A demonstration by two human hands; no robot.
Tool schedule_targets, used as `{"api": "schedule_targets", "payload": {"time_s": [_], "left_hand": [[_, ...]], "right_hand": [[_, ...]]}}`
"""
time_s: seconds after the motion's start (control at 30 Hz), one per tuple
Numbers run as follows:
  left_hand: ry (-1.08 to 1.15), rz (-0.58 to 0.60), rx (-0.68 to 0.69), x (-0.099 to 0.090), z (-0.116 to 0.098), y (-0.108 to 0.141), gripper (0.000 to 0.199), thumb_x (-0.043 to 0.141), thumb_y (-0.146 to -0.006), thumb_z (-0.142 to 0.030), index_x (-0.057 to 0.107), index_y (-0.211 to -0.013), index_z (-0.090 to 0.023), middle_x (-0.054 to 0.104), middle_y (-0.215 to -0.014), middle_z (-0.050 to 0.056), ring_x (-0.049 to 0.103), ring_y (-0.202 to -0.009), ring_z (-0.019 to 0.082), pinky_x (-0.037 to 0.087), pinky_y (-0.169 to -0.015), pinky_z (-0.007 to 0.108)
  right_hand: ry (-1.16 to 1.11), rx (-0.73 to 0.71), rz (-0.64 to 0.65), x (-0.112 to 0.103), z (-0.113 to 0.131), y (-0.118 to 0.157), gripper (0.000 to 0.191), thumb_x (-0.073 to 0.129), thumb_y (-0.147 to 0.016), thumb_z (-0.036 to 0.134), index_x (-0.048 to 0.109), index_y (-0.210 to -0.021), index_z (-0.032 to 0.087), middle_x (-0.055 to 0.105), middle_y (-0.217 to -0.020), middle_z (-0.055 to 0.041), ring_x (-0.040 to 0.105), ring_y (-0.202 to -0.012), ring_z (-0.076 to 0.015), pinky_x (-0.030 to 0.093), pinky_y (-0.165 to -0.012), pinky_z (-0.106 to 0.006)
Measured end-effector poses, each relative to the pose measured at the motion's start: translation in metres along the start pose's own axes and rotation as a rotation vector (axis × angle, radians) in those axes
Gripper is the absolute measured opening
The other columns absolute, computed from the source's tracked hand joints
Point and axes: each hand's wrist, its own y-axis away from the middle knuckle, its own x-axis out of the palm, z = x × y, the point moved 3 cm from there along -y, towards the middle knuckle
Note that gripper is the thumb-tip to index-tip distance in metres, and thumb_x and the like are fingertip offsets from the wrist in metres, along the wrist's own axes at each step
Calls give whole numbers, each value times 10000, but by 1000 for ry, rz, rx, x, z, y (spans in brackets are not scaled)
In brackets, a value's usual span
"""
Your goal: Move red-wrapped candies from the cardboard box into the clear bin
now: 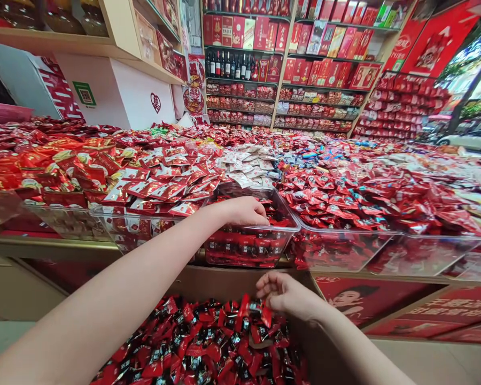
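My left hand [246, 210] reaches into a clear plastic bin [288, 227] of red-and-black wrapped candies [244, 249]. Its fingers are curled down, and whatever they hold is hidden. Lower and to the right, my right hand [286, 295] hangs over an open cardboard box [316, 342] heaped with the same kind of candy [200, 342]. The fingers of that hand are curled in, with a wrapped candy [256, 309] at their tips.
Bins of red-and-white packets [156, 187] stand to the left, and of red wrapped sweets [328, 206] to the right. White packets [250, 163] lie behind the middle bin. Shelves [282, 69] with boxes and bottles [230, 65] rise at the back.
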Motion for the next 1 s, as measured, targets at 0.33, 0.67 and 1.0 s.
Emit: {"api": "schedule_targets", "payload": {"time_s": [0.33, 0.67, 1.0], "left_hand": [[-1, 9, -47, -2, -2, 3, 349, 425, -641, -463, 578, -599, -153, 419, -498, -39, 347, -458, 75, 257, -448, 192], [-23, -126, 55, -1, -6, 0, 430, 314, -716, -501, 534, -608, -147, 391, -533, -36, 308, -468, 77, 246, -477, 199], [-63, -218, 70, -4, -6, 0, 279, 430, -683, -378, 523, -555, -148, 449, -507, -28, 396, -482, 93, 310, -486, 204]], "right_hand": [[907, 54, 428, 23, -20, 5, 426, 428, -497, 89, 580, -880, 193, 630, -762, 0, 555, -660, -115, 352, -466, -151], [1030, 13, 373, 19, -12, 7, 428, 419, -506, 79, 605, -862, 227, 635, -734, 0, 551, -631, -114, 338, -434, -148], [1117, 89, 284, 15, -14, 6, 448, 430, -463, 57, 593, -850, 212, 619, -731, -27, 543, -606, -140, 313, -394, -163]]}}
